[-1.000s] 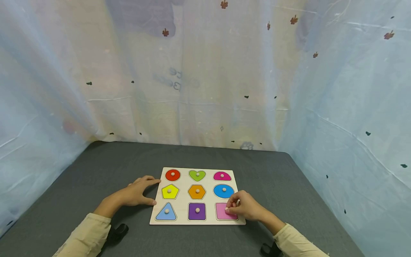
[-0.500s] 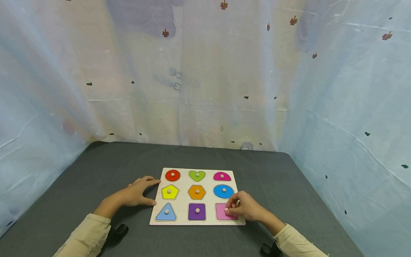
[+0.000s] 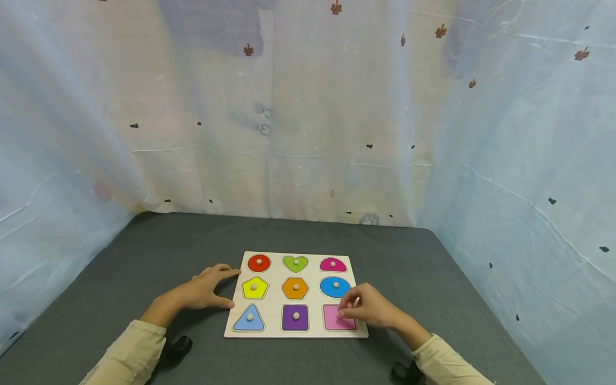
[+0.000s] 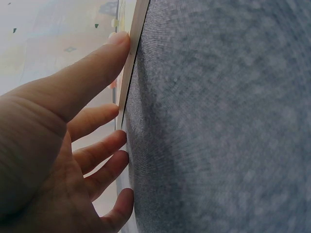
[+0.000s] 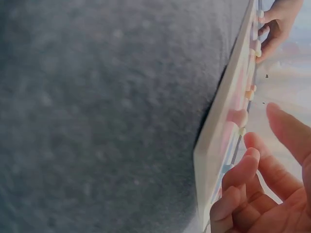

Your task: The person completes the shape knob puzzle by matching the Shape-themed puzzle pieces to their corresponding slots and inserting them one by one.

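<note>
A wooden peg puzzle board (image 3: 274, 307) lies on the grey table with its knobbed shapes in their recesses. My left hand (image 3: 209, 287) rests at its left edge, thumb and index finger spread; in the left wrist view the thumb tip touches the board's side (image 4: 132, 63). Over the bottom right corner is my right hand (image 3: 368, 306), beside the pink rectangle (image 3: 332, 323). Its thumb and fingertips stand apart in the right wrist view, fingers loosely bent, with nothing between them. Nearby sit the blue oval (image 3: 332, 287) and purple square (image 3: 289, 322).
The board also holds a red circle (image 3: 255, 263), green heart (image 3: 291, 266), magenta half circle (image 3: 327, 267), yellow pentagon (image 3: 260, 291), orange hexagon (image 3: 289, 291) and light blue triangle (image 3: 243, 323). Pale patterned curtains (image 3: 308, 176) surround the grey table (image 3: 202, 235).
My right hand has lifted very slightly at the pink rectangle's knob, its forearm shifting a little right. The left hand and the board stay put.
</note>
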### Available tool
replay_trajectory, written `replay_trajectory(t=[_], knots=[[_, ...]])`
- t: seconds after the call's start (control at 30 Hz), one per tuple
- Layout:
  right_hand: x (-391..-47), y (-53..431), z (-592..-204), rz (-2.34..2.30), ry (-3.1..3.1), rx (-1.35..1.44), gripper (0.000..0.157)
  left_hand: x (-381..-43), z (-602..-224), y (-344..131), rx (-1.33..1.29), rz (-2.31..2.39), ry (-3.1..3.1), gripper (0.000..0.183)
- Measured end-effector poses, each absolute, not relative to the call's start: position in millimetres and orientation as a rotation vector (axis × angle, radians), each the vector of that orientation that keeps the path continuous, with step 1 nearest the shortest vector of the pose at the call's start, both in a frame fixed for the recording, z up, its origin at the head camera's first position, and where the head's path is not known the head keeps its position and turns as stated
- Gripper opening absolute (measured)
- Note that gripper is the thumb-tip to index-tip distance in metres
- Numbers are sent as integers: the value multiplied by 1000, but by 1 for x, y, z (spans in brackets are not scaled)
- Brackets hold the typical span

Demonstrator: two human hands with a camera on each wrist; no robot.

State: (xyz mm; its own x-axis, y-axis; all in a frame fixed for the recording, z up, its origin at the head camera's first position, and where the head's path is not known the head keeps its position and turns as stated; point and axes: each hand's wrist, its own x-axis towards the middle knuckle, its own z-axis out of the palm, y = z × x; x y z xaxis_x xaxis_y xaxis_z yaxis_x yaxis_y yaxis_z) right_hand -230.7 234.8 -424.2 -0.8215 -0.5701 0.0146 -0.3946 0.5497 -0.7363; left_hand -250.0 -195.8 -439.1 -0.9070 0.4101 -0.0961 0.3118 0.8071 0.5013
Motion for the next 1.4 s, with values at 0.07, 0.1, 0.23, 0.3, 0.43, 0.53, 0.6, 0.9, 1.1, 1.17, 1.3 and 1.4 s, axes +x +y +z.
replay_trajectory(t=[0.07,0.1,0.23,0.3,0.43,0.53,0.6,0.9,1.1,1.17,1.3,1.4], knots=[[-232,235,-423,-1137,2562,-817,13,-251,-440,-196,564,724,2792,86],[-232,235,-422,-1138,2565,-819,13,-251,-440,-196,565,723,2792,86],[-234,236,-419,-1154,2579,-826,14,-251,-441,-196,560,719,2791,87],[-236,236,-416,-1167,2588,-830,16,-251,-441,-196,559,717,2792,87],[-239,236,-407,-1179,2613,-842,21,-251,-441,-196,561,719,2794,86],[-242,235,-400,-1182,2627,-852,24,-251,-440,-197,569,723,2794,86],[-244,233,-397,-1198,2629,-854,24,-250,-440,-197,568,722,2795,86],[-250,226,-395,-1273,2650,-769,26,-250,-439,-197,556,717,2796,86],[-252,224,-397,-1330,2634,-793,28,-247,-438,-196,560,718,2796,86],[-252,224,-398,-1346,2629,-803,28,-246,-437,-196,561,717,2797,86],[-253,223,-401,-1383,2632,-800,26,-246,-435,-197,561,698,2809,85],[-254,222,-403,-1421,2637,-801,24,-245,-434,-198,564,700,2824,81]])
